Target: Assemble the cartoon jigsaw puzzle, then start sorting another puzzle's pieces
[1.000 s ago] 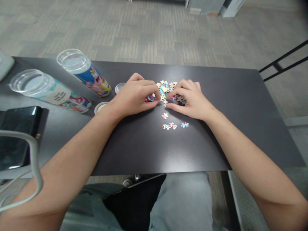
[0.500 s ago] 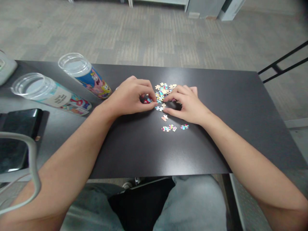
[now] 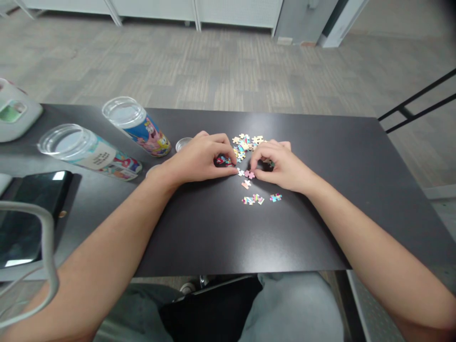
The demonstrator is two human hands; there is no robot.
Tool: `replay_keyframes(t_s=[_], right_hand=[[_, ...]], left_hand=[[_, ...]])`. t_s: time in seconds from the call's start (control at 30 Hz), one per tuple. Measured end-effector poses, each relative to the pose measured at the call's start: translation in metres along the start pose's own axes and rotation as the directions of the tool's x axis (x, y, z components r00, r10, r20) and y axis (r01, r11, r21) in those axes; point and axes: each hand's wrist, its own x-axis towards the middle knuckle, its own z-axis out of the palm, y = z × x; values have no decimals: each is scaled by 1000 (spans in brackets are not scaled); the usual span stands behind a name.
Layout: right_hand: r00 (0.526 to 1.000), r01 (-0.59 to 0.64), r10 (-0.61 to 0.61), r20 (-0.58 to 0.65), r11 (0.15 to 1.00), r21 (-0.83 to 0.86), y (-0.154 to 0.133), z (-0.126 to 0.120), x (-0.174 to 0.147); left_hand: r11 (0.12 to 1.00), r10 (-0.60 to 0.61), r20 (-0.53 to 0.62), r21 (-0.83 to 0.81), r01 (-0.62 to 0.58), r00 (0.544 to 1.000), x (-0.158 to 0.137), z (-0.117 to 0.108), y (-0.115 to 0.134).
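Over the dark table, my left hand (image 3: 204,159) is closed in a pinch on a small pale puzzle piece (image 3: 241,172) at its fingertips. Opposite it, my right hand (image 3: 280,165) pinches a pink puzzle piece (image 3: 250,175) between thumb and index finger. The two pieces are side by side; whether they join is too small to tell. A heap of loose puzzle pieces (image 3: 245,142) lies just beyond the fingers. Nearer me are an orange-pink piece (image 3: 246,184), a joined-looking pair (image 3: 253,199) and a blue piece (image 3: 275,197). Red pieces (image 3: 223,161) show partly under my left hand.
Two clear-topped cartoon canisters, a blue one (image 3: 149,135) and a light one (image 3: 107,156), stand at the left. A clear round lid (image 3: 183,143) is behind my left hand. Further left are a black glossy device (image 3: 39,213), a white jug (image 3: 17,114) and a pale cable (image 3: 50,247).
The view has tilted up slightly. My right thumb and index finger have closed together, and the pink piece now shows between the hands, beside the pale one.
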Motion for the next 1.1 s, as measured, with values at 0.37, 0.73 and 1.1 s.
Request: replay_keyframes(t_s=[0.37, 0.73, 1.1], right_hand=[[999, 25, -26, -22, 1000, -18, 9, -17, -6], [980, 165, -155, 124, 984, -72, 32, -22, -8], [999, -33, 32, -6, 986, -163, 9, -5, 1]], left_hand=[[995, -51, -102, 77, 59, 993, 2, 26, 21], [980, -160, -7, 116, 159, 987, 2, 24, 33], [937, -197, -30, 287, 197, 980, -1, 42, 67]])
